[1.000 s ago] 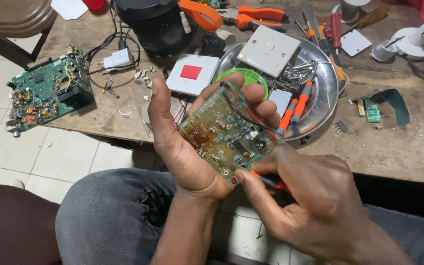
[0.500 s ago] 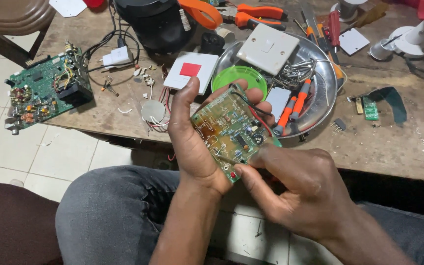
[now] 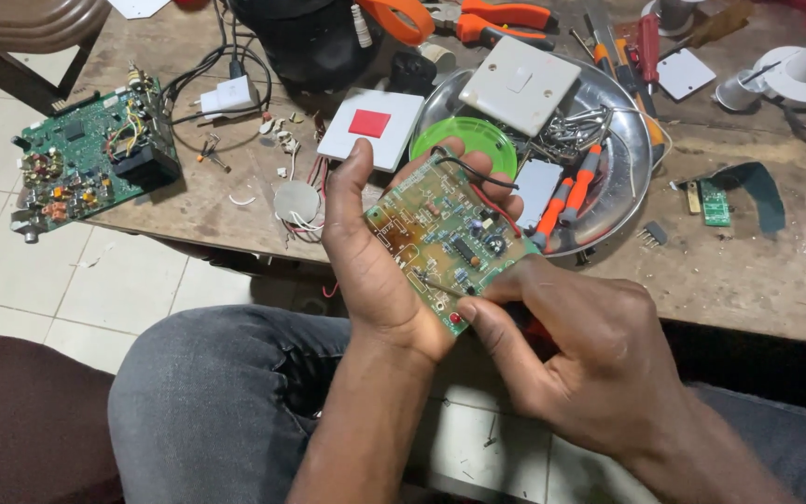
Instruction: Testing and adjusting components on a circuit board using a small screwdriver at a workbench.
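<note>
Looking down from the head camera, we see our left hand [image 3: 375, 271] cupped around a small green circuit board [image 3: 445, 238], thumb up along its left edge and fingertips curling over its far edge, so the board sits tilted above our lap, just in front of the wooden table [image 3: 748, 271]. Our right hand [image 3: 580, 359] is closed in a pinch on a thin metal probe [image 3: 440, 285] whose tip rests on the board's lower left part; something red shows under the palm, though we cannot tell what it is. A black wire [image 3: 464, 168] and a red one loop off the board's top. Just behind the board a round steel tray [image 3: 627, 177] holds a green lid [image 3: 464, 140], a white switch plate [image 3: 520, 84], a heap of screws and two orange-handled screwdrivers [image 3: 566, 191]. Left of the tray lies a white square plate with a red button [image 3: 370, 126], and near it a small round disc [image 3: 296, 201] with wires attached. Well to the left, at the table's corner, sits a larger green circuit board [image 3: 86, 163]. Orange pliers [image 3: 492, 19] lie at the table's far edge. Our jeans-clad knee [image 3: 226, 392] fills the lower foreground.
</note>
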